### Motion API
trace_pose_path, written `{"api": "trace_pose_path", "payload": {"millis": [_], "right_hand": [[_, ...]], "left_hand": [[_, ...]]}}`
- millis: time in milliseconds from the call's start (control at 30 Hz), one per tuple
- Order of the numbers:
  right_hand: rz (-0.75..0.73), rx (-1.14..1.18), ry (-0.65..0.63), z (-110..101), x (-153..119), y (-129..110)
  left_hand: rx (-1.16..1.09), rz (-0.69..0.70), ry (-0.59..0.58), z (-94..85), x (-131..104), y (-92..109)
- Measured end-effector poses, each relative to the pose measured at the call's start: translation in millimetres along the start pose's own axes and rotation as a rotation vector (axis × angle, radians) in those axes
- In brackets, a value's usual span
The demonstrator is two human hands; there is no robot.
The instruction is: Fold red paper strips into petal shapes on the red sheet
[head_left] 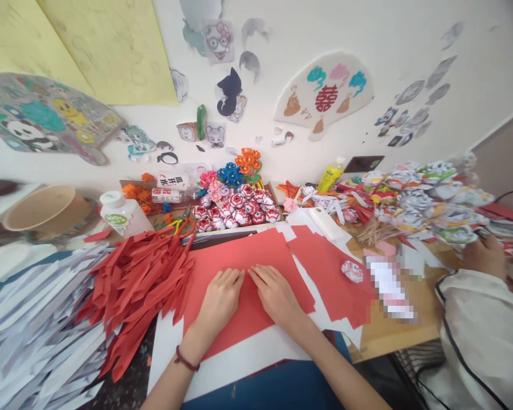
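Note:
Both my hands rest over a large red paper sheet [239, 250] that lies on white paper [235, 364]. The fingers of my left hand [222, 293] are pressed together, curled at the tips. Close beside it, with a small gap between, my right hand [273, 293] has its fingers bunched together the same way. Whatever is under the fingertips of either hand is too small to make out. Folded red paper strips [141, 279] are heaped left of my hands, next to a pile of white strips [38, 324].
Red-and-white paper flowers [239, 208] stand behind the sheet. A white bottle [122, 213] and a bowl [47, 210] are at the back left. More red sheets [325, 273] lie to the right, where a person's hand [485, 256] is near bundled paper flowers [431, 199].

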State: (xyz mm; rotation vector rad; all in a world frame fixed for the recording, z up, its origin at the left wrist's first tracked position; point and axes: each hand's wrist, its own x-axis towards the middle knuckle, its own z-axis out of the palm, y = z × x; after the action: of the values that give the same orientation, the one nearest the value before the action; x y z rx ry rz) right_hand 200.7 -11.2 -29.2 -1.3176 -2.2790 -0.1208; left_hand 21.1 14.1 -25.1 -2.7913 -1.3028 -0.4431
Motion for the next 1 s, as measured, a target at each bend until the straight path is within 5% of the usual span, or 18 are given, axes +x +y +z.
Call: {"api": "trace_pose_path", "payload": {"millis": [333,567,767,1000], "right_hand": [[-0.021,-0.048,-0.09,6,6,-3],[0.085,0.245,-0.109,-7,11,8],[0.14,0.484,-0.034,-10,-1,27],[0.103,0.362,-0.003,-29,-8,27]], "left_hand": [[-0.042,-0.049,-0.022,-1.8,1,2],[-0.165,-0.111,0.005,-8.0,-1,-2],[-0.566,-0.24,0.154,-4.5,1,-12],[-0.748,-0.36,0.287,-11.0,6,-12]]}}
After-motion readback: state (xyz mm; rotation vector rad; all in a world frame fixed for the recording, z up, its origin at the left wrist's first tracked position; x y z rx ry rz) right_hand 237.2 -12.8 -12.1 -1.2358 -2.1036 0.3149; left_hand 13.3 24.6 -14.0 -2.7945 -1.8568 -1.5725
